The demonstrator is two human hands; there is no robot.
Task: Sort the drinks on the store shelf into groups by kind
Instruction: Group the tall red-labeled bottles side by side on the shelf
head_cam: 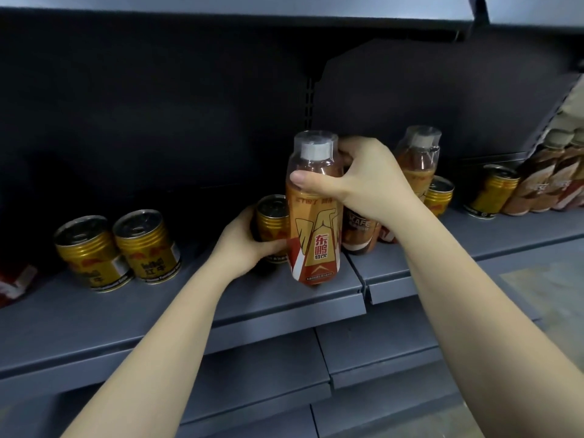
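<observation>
Currently mid-sort, both hands occupied on the grey shelf.

Right hand: fingers wrapped round the shoulder of an orange bottle, thumb pressed on the front just under the clear overcap, other fingers behind it. Bottle is near the shelf's front edge; base appears at or just above the shelf surface, cannot tell whether it is touching. Long axis close to vertical, cap up, label facing the camera.

Left hand: fingers curled round the lower body of a gold can standing just behind and left of the bottle. Can upright, top facing up, touching or nearly touching the bottle's side.

Other stock: two gold cans stand together further left; a second orange bottle stands upright behind the right hand; a brown coffee bottle just right of the held one; more gold cans and brown bottles to the far right.

Judgement: step in hand is separating the mixed cluster, bottle from can. The can plausibly belongs with the pair on the left; the bottle with its twin behind. Next move calls for lifting each clear of its neighbours before carrying sideways, and keeping the tall bottle upright, since a high grip lets the base swing and clip the coffee bottle.
</observation>
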